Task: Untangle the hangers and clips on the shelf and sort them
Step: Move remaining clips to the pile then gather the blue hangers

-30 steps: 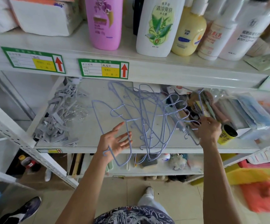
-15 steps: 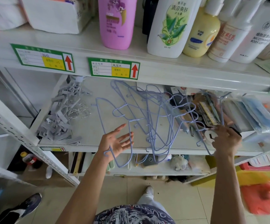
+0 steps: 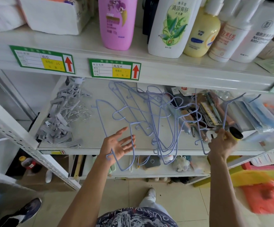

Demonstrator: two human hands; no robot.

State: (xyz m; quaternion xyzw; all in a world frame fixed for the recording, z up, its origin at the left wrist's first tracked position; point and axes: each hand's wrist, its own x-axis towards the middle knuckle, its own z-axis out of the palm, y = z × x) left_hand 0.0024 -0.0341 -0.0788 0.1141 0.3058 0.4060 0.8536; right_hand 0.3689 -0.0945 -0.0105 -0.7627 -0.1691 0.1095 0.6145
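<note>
Nearest, below the tangle of hangers (image 3: 149, 115), a white shoe (image 3: 151, 194) stands on the tiled floor. A blurred orange-red bag (image 3: 262, 197) lies down to the tangle's right.

Just in front of the tangle and to its left, the left hand (image 3: 118, 145) is palm up with fingers straight and spread, gripping nothing. One lilac hanger (image 3: 108, 157) is looped about it: the wire crosses at the wrist, the small hook end sits beside the heel of the palm, and the lower part droops past the front edge of the shelf (image 3: 87, 128).

In front of the tangle on its right, the right hand (image 3: 221, 143) has its fingers curled round the wire of a second hanger (image 3: 225, 113). This one rises from the fist, lifted off the board.

The tangle itself lies across the middle of the shelf, thin lilac wires interlocked, several overhanging the front edge. Well left of the tangle and apart from it sits a pile of grey clips (image 3: 59, 125) with some metal hooks showing. Right of the tangle and touching it are combs and brushes (image 3: 210, 108). A yellow tube (image 3: 234, 133) with a black cap lies just beside the right hand, and blue packets (image 3: 260, 115) lie further right.

Above and behind the tangle, green price tags (image 3: 115, 68) are stuck on the upper shelf (image 3: 182, 74). A pink bottle (image 3: 116, 22), a white bottle (image 3: 170, 27) and tissue packs (image 3: 54, 13) stand on it.
</note>
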